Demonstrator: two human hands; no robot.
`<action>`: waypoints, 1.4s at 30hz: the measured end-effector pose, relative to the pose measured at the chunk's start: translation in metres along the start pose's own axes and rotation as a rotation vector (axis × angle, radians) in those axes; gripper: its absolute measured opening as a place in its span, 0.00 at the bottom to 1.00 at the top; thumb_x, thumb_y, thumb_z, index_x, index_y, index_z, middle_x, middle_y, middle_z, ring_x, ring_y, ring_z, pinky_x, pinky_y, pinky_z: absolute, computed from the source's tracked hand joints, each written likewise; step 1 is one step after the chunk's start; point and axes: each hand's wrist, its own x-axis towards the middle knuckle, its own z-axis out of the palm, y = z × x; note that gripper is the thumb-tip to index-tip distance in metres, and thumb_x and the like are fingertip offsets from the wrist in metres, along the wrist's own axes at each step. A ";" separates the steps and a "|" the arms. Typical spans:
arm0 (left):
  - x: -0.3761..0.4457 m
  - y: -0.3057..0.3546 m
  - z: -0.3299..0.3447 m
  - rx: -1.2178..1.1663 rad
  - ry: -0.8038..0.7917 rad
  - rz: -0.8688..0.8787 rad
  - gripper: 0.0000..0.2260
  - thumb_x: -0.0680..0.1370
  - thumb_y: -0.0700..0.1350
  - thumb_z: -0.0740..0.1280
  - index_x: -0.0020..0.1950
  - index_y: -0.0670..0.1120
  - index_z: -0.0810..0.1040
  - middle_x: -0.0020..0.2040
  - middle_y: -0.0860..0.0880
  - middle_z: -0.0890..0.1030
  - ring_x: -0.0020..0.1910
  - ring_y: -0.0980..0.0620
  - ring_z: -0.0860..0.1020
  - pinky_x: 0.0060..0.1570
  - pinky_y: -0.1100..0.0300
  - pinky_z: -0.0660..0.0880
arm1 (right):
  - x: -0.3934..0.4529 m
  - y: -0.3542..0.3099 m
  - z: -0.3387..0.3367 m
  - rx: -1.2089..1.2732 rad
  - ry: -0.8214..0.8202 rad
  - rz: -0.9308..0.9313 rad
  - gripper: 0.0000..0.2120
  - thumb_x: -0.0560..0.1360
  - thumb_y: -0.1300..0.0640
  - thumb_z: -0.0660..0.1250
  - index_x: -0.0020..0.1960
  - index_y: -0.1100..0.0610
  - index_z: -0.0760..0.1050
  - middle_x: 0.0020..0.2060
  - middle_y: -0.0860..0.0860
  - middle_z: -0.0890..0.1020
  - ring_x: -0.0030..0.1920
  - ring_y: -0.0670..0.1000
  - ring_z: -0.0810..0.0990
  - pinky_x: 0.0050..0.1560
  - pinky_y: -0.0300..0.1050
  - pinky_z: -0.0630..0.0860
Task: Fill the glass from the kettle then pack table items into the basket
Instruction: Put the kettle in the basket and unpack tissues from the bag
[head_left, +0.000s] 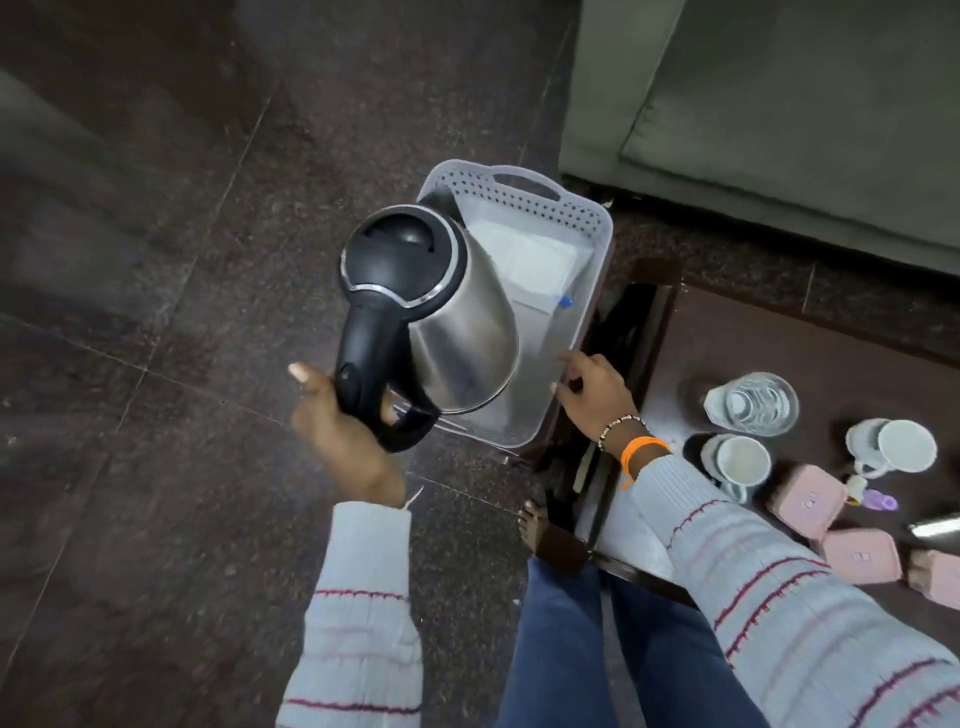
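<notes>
A steel kettle (457, 312) with a black lid and handle hangs over the left side of a pale grey perforated basket (524, 208). My left hand (343, 431) is closed around the kettle's handle. My right hand (597, 395) grips the basket's near right rim. White paper packets lie inside the basket. A clear glass (753, 405) with water in it stands on the dark wooden table (753, 338) to the right.
Two white mugs (737, 462) (896, 447) stand near the glass. Pink boxes (808, 504) and a steel object (935, 527) lie at the table's right. A green sofa (779, 104) is behind. The floor is dark stone.
</notes>
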 end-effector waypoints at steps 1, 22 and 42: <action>0.005 -0.003 0.005 0.025 0.001 -0.007 0.24 0.76 0.60 0.56 0.28 0.44 0.68 0.26 0.43 0.67 0.25 0.48 0.66 0.27 0.62 0.66 | 0.001 0.000 0.004 0.001 -0.027 0.008 0.23 0.74 0.56 0.65 0.68 0.50 0.67 0.55 0.58 0.75 0.56 0.59 0.76 0.57 0.49 0.73; 0.046 -0.040 0.018 -0.018 -0.030 -0.066 0.25 0.81 0.51 0.53 0.32 0.44 0.80 0.21 0.58 0.72 0.22 0.59 0.69 0.26 0.67 0.70 | 0.028 0.002 0.015 -0.012 0.008 0.098 0.22 0.74 0.67 0.63 0.68 0.59 0.70 0.65 0.56 0.76 0.64 0.56 0.75 0.66 0.46 0.69; 0.011 -0.060 0.002 0.354 0.091 0.104 0.12 0.80 0.42 0.57 0.39 0.45 0.75 0.34 0.57 0.75 0.33 0.64 0.69 0.38 0.68 0.67 | 0.021 0.004 0.004 -0.005 -0.069 0.124 0.22 0.74 0.57 0.66 0.67 0.47 0.70 0.57 0.53 0.80 0.60 0.57 0.77 0.60 0.51 0.74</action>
